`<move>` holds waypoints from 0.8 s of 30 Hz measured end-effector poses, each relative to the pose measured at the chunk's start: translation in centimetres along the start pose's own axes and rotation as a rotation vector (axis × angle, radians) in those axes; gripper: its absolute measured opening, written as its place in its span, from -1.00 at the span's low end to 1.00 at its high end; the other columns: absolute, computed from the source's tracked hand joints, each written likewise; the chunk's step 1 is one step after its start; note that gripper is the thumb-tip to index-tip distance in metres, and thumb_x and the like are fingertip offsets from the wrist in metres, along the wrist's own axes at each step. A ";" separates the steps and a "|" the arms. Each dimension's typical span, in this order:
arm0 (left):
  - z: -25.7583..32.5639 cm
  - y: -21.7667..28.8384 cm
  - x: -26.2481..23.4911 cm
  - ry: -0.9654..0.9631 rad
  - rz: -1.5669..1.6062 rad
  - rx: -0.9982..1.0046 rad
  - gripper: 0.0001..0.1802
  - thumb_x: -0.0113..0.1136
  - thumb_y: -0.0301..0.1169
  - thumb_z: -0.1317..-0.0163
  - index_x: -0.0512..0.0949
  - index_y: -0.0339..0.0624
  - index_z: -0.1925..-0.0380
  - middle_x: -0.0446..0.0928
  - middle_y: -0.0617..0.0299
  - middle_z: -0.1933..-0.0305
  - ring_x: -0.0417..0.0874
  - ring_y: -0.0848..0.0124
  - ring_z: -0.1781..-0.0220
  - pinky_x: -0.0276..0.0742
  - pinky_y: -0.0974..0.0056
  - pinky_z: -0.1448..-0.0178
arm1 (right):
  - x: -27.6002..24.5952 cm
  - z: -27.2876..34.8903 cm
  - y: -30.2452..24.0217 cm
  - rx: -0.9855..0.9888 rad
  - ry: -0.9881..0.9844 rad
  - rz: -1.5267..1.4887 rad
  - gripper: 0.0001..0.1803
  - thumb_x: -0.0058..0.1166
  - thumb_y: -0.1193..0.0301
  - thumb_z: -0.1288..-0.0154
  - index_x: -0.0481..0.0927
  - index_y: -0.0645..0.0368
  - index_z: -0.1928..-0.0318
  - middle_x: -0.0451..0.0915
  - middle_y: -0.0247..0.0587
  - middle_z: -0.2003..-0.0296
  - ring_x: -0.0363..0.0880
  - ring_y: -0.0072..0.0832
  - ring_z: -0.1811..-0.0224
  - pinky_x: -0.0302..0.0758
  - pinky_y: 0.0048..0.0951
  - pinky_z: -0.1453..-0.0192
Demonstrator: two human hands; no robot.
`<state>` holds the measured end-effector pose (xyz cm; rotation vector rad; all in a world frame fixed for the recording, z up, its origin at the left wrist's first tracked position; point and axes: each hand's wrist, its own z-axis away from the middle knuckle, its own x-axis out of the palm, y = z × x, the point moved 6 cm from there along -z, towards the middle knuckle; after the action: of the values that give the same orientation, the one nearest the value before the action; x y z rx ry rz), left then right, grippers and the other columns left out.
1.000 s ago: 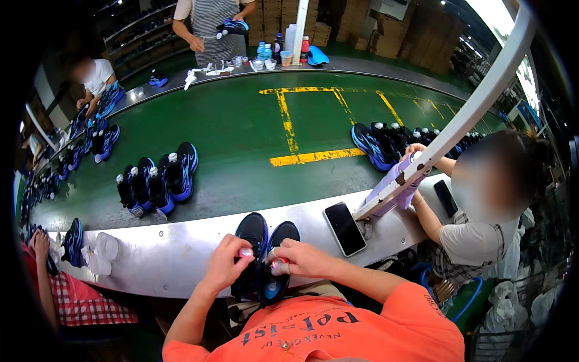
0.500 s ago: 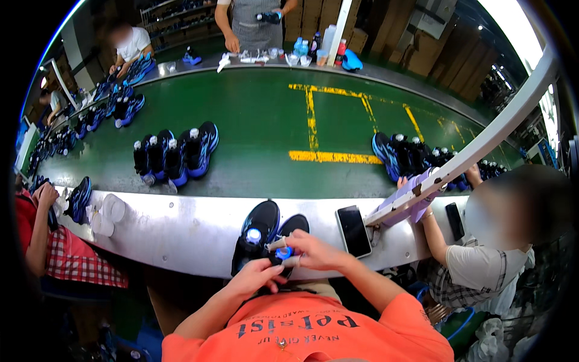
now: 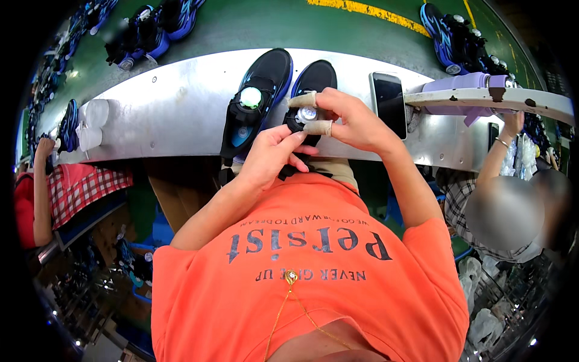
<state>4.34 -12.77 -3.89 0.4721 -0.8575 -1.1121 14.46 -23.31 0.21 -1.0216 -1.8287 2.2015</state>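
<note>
A pair of black shoes with blue-purple soles lies on the metal ledge in front of me, toes pointing away. The left shoe has a bright round white dial on its tongue. My right hand, with beige covers on thumb and index finger, bends around the silver dial of the right shoe. My left hand is at the near end of that same shoe, thumb and index finger closed at its edge. The hands partly hide this shoe's opening.
A phone lies right of the shoes, beside a purple bottle and a white metal post. Clear plastic cups stand at left. More shoes rest on the green belt. Co-workers sit on both sides.
My view has tilted downward, so ledge and shoes appear higher. Both hands remain at the right shoe; the fingers show only small shifts around its dial.
</note>
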 end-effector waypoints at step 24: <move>2.4 5.2 -2.7 0.005 -0.495 -0.013 -0.72 0.06 -0.29 -0.35 0.62 -0.31 0.28 0.62 0.20 0.31 0.63 0.48 0.41 0.52 0.43 0.44 | -1.9 -2.3 3.5 0.167 0.188 -0.097 -0.68 0.08 0.36 -0.33 0.56 0.19 -0.05 0.57 -0.28 0.18 0.52 -0.55 0.06 0.45 -0.51 -0.03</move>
<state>4.94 -8.06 0.30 0.6991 -0.7461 -1.5656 18.31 -23.30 -2.29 -1.0435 -1.5537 2.0825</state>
